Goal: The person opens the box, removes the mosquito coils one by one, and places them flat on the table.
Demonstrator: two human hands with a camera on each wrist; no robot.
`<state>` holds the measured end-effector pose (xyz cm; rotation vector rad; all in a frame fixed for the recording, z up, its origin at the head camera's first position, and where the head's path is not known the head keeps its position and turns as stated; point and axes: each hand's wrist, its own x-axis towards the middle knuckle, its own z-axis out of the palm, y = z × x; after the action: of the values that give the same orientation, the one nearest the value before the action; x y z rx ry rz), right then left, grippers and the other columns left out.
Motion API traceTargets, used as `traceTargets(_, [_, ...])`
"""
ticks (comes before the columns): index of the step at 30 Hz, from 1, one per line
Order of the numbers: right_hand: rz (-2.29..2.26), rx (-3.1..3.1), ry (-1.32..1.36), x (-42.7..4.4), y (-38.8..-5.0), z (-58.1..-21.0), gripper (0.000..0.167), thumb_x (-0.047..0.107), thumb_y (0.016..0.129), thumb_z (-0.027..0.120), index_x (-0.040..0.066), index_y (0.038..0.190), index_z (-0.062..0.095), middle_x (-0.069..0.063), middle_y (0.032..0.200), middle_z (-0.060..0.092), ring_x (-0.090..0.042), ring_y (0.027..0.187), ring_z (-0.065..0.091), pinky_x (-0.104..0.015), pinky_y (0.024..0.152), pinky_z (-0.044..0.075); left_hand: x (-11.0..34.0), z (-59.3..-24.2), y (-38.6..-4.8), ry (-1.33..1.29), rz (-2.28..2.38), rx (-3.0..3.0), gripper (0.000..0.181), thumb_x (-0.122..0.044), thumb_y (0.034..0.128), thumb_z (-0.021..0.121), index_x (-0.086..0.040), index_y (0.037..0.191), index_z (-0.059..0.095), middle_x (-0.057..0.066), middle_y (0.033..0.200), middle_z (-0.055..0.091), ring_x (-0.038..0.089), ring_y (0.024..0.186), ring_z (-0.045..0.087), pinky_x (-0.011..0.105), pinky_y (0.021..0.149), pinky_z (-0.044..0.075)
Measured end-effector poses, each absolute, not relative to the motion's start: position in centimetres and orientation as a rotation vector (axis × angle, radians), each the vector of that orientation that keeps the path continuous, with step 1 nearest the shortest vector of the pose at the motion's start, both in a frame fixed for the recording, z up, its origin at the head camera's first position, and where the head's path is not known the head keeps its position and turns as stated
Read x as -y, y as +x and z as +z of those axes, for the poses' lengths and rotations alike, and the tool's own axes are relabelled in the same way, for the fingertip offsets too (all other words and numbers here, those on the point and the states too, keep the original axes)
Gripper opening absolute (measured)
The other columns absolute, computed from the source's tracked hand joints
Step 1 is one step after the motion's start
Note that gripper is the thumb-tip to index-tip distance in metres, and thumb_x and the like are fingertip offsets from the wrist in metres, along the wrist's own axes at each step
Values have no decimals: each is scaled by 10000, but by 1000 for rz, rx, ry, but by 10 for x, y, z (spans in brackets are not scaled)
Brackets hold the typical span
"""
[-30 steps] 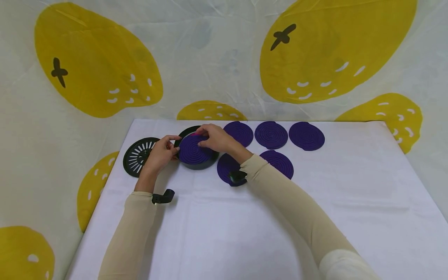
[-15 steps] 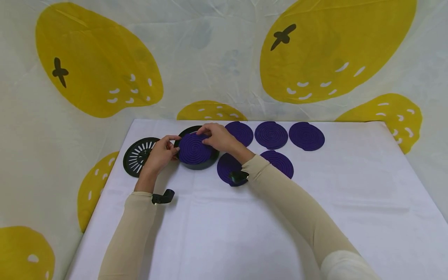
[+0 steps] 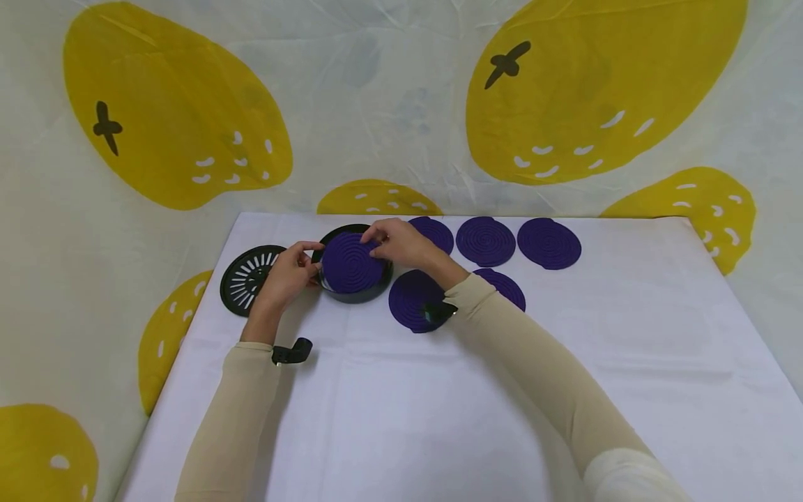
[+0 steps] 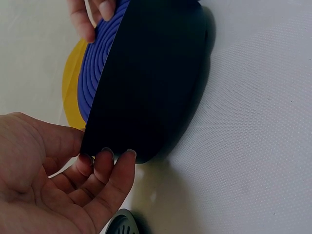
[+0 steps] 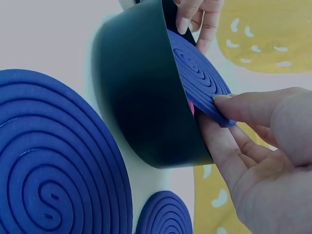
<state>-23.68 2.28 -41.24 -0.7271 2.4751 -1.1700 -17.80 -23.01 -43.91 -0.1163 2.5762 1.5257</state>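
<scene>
A purple coaster with a spiral groove (image 3: 350, 266) is tilted at the mouth of a round black holder (image 3: 355, 297). My right hand (image 3: 403, 244) pinches the coaster's right edge. In the right wrist view, the thumb lies on the coaster's (image 5: 197, 73) upper face, and fingers reach under it, inside the holder's (image 5: 139, 87) rim. From the left side, my left hand (image 3: 286, 277) grips the holder's rim. The left wrist view shows its thumb at the rim and fingertips against the dark outer wall (image 4: 151, 83). What lies deeper in the holder is hidden.
A black slotted round lid (image 3: 241, 286) lies left of the holder, partly behind the left hand. Several purple coasters lie flat to the right, among them one at the back (image 3: 485, 241) and one nearer (image 3: 414, 303). A patterned cloth (image 3: 401, 125) hangs behind the white table (image 3: 389, 418).
My right hand has shifted slightly to the right, and the pinched coaster has moved slightly right and back with it. The left hand stays on the holder's rim.
</scene>
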Motion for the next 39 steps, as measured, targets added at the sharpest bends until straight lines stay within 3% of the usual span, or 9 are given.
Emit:
traceTargets(13, [-1356,-2392,-741,-32,-234,-416,227,23,904,742,82,1123,739,-56,948,668,-192,873,633,-273,729,542,230,-440,-179,-91,1553,-2572,412,10,990,597,-60,1394,562,52,875,400,184,719,538,465,752,594])
traceTargets(30, [-1613,-2267,-606,-52,-226,-407,259,19,907,729,51,1164,735,-100,1030,623,-234,835,655,-369,795,602,231,-441,-180,-86,1549,-2563,400,-2,998,589,-58,1392,558,62,873,404,189,729,517,454,738,596])
traceTargets(39, [-1673,-2210,-571,-69,-223,-405,263,42,920,724,62,1183,720,-107,1094,561,-242,945,635,-367,832,603,233,-442,-180,-94,1522,-2579,410,7,998,583,-52,1402,550,67,869,408,195,723,531,456,750,596])
